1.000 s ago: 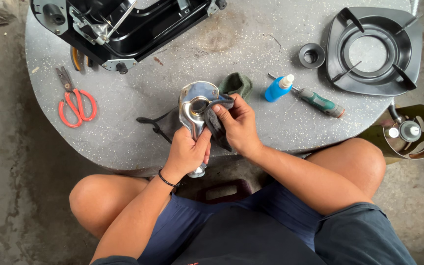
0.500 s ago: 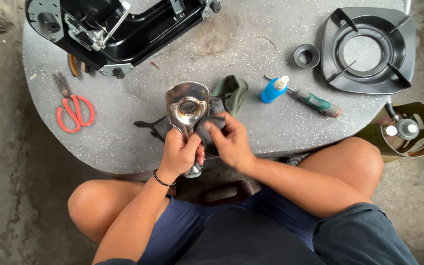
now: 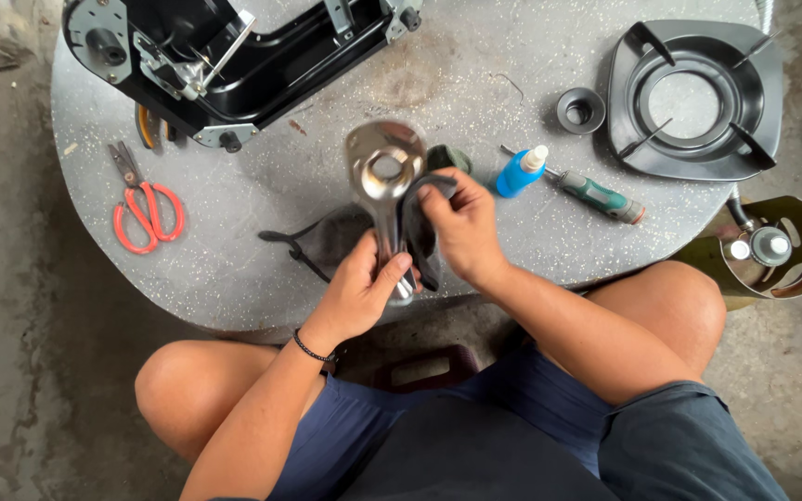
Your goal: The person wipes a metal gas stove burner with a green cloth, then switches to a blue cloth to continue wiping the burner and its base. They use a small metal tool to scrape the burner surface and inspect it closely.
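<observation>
The shiny metal burner part point(image 3: 384, 176) is now standing a little higher and more upright than half a second ago. The left hand point(image 3: 364, 288) is gripping its stem, while the right hand point(image 3: 461, 223) is pressing a dark cloth point(image 3: 417, 232) against its side. Both are hovering over the tabletop's point(image 3: 262, 232) near edge, with bare surface lying between them and the red scissors point(image 3: 146, 209).

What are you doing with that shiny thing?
A person sits at a round grey table. The left hand grips the stem of a shiny metal part with a ring-shaped head, and the right hand presses a dark cloth against it. Red scissors, a blue bottle, a green screwdriver and black stove parts lie around.
</observation>
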